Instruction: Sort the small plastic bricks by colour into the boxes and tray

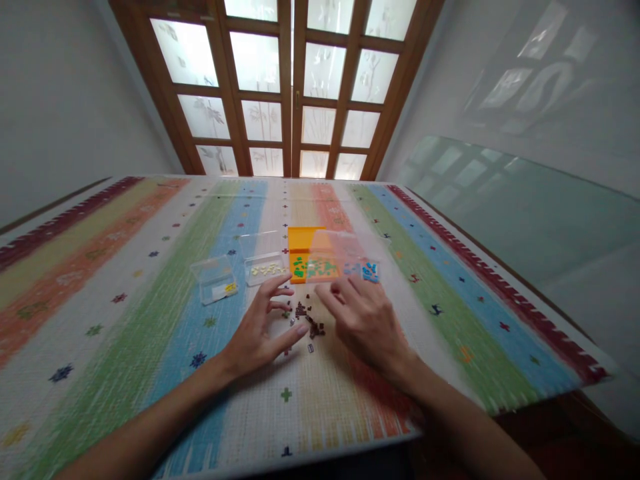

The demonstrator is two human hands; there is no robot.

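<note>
On the striped cloth, small dark brown toy bricks (315, 327) lie in a loose pile between my two hands. My left hand (265, 327) is open at the pile's left, thumb and fingers spread, its thumb tip close to the bricks. To the right of the pile, my right hand (363, 320) is closed, its fingers curled and slightly blurred; anything in them is hidden. Just beyond its knuckles is a clear box with blue pieces (370, 271). A small greyish piece (311, 348) lies in front of the pile.
An orange box (306, 238) with green pieces (320, 268) stands past the pile. Left of it are a clear box with cream pieces (267, 270) and an open clear box (210, 293) with some yellow ones. A striped tablecloth (200, 387) covers the table; wooden glazed doors (293, 100) stand behind.
</note>
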